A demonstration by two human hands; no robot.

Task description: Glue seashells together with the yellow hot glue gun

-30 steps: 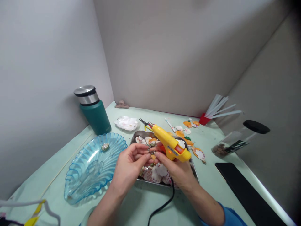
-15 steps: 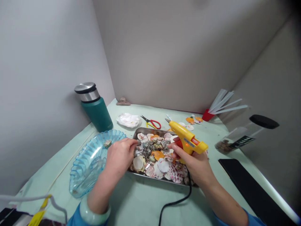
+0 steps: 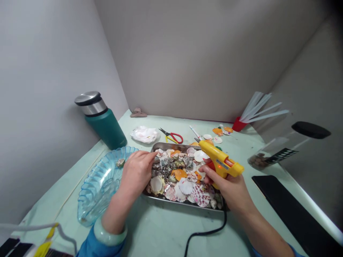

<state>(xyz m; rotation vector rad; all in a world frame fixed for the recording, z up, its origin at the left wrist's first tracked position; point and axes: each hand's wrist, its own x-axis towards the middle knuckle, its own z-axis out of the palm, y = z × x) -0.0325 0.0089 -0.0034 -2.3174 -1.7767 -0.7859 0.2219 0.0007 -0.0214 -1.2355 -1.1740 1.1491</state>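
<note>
My right hand (image 3: 230, 187) grips a yellow glue gun (image 3: 220, 159) over the right end of a metal tray (image 3: 175, 202) filled with several seashells (image 3: 182, 176). Its black cord (image 3: 206, 232) trails toward me. My left hand (image 3: 136, 173) rests on the tray's left edge with curled fingers reaching among the shells; what they pinch is hidden. A blue shell-shaped glass dish (image 3: 100, 185) lies just left of that hand, with one small shell (image 3: 120, 162) stuck on it.
A teal flask (image 3: 100, 119) stands at the back left. Behind the tray lie a white crumpled tissue (image 3: 144, 134), red-handled scissors (image 3: 173, 136) and loose shells (image 3: 217, 135). A red cup of glue sticks (image 3: 254, 114), a clear jar (image 3: 284, 151) and a black pad (image 3: 292, 210) are at the right.
My hands parted: the left went from the glue gun's tip to the tray's left edge, and the right drew the gun to the right. The view shifted slightly.
</note>
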